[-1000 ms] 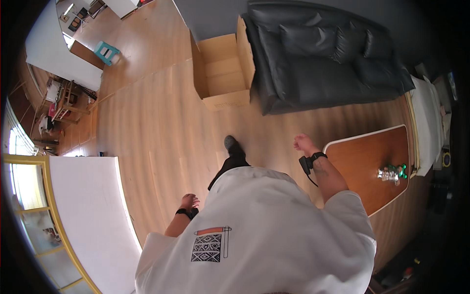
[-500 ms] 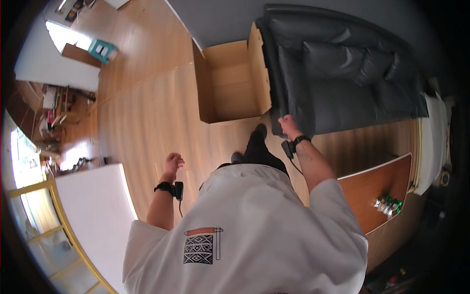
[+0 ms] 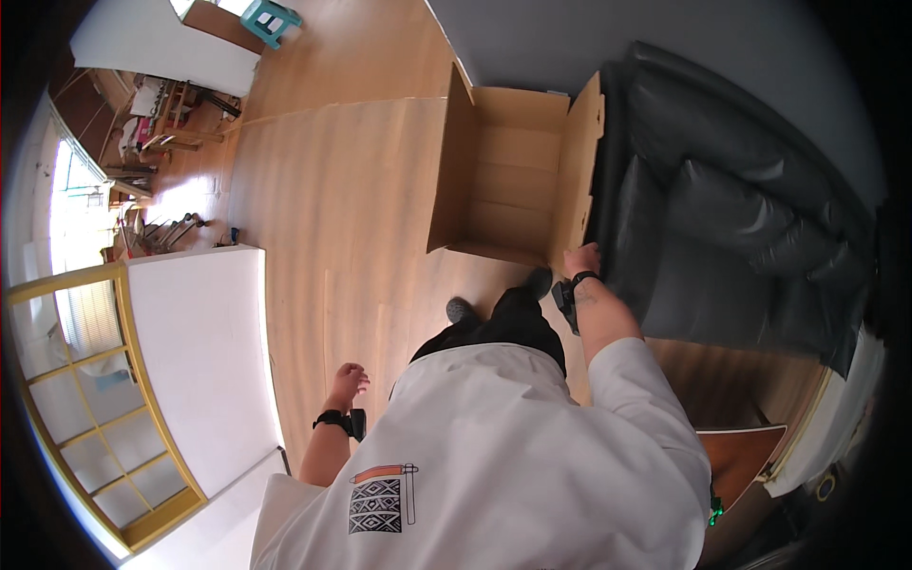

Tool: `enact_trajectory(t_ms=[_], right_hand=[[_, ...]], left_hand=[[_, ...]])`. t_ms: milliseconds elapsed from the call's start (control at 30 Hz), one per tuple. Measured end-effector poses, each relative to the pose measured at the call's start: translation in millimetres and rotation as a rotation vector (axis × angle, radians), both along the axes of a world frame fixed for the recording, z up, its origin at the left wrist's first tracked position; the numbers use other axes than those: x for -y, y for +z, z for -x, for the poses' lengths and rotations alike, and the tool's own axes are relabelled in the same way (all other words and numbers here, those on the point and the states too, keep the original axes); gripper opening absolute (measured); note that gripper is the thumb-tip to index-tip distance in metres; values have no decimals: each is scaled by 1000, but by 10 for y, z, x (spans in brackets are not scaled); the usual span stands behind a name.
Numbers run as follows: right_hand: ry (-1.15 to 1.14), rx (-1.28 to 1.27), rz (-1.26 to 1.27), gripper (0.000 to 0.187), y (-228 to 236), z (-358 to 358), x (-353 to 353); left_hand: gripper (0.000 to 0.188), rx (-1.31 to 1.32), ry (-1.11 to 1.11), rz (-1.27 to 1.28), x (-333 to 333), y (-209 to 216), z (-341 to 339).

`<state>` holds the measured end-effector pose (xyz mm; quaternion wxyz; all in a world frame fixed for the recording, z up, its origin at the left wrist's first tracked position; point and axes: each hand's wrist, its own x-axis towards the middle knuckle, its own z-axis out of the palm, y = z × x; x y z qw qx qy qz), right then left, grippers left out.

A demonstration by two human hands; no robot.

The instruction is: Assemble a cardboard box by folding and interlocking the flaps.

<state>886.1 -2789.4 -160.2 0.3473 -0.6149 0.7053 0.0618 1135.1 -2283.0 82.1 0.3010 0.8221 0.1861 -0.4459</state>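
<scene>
A large open cardboard box [image 3: 518, 171] lies on the wooden floor ahead, its inside facing up toward me. My right hand [image 3: 581, 258] is just beside the box's near right corner, close to the arm of the black sofa [image 3: 703, 271]. Its fingers are curled closed, and I see nothing in them. Out over bare floor on the left is my left hand [image 3: 351, 380], empty, with its fingers loosely bent and apart. Each wrist wears a black strap with a small device on it.
On the left stand a white partition [image 3: 199, 342] and a yellow-framed glass panel [image 3: 114, 399]. A teal stool [image 3: 271, 21] is at the far left. Behind the box rises a grey wall [image 3: 541, 43]. A brown tabletop [image 3: 746, 461] shows at the lower right.
My view has turned, and box and sofa now appear farther right. My right hand has come closer to the box's near right corner. The left hand stays low and empty.
</scene>
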Motion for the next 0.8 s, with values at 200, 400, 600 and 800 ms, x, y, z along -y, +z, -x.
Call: enact_trajectory(t_ms=[200, 400, 600, 800], right_hand=[[140, 49, -241, 37, -480, -48, -133], [372, 121, 5, 36, 252, -632, -776], [556, 206, 300, 34, 1312, -1319, -1917], [417, 190, 297, 31, 2374, -1293, -2692]], left_hand=[[13, -35, -10, -105, -386, -23, -123], [13, -3, -134, 41, -861, 110, -518], [13, 7, -225, 134, -1712, -189, -1314], [14, -77, -251, 36, -2569, -487, -1838]])
